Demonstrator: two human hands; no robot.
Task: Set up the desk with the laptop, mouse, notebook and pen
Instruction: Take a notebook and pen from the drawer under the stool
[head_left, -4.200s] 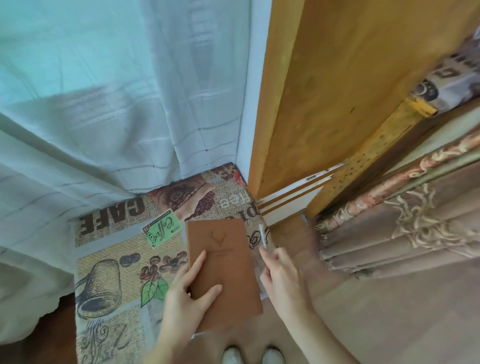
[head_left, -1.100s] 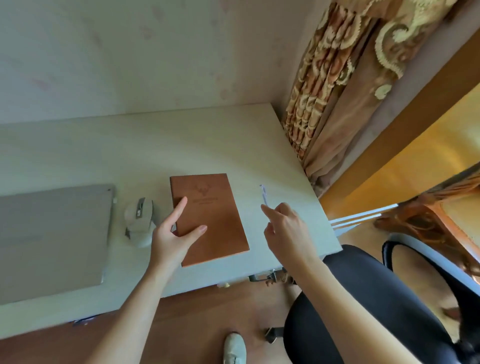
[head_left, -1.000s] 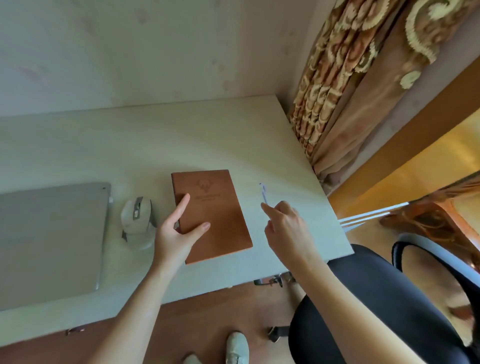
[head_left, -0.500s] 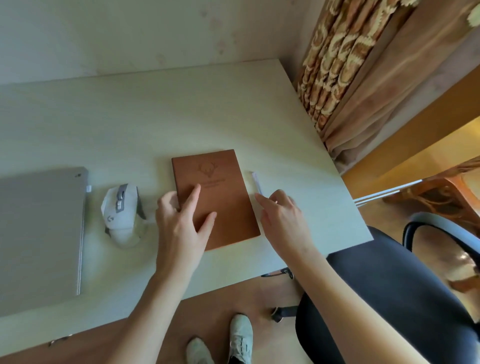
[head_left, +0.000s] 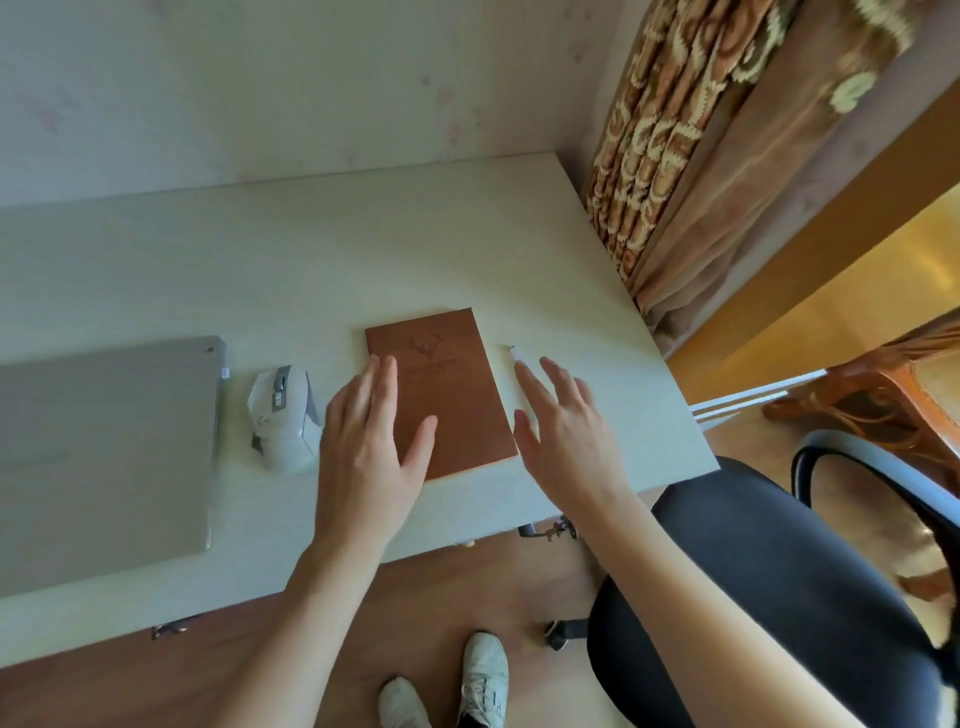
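A brown notebook with a deer emblem lies flat on the pale desk. My left hand hovers over its lower left part, fingers spread and holding nothing. To the notebook's right lies a white pen; only its far tip shows beyond my right hand, which is open above it. A white mouse sits left of the notebook. The closed silver laptop lies at the desk's left.
A black office chair stands at the right, close to the desk's front corner. Patterned curtains hang past the desk's right edge. A wall runs behind the desk. My feet stand on wooden floor below.
I carried the notebook and pen from a patterned cloth to the desk and laid them down. Both hands have since let go and lifted, fingers spread.
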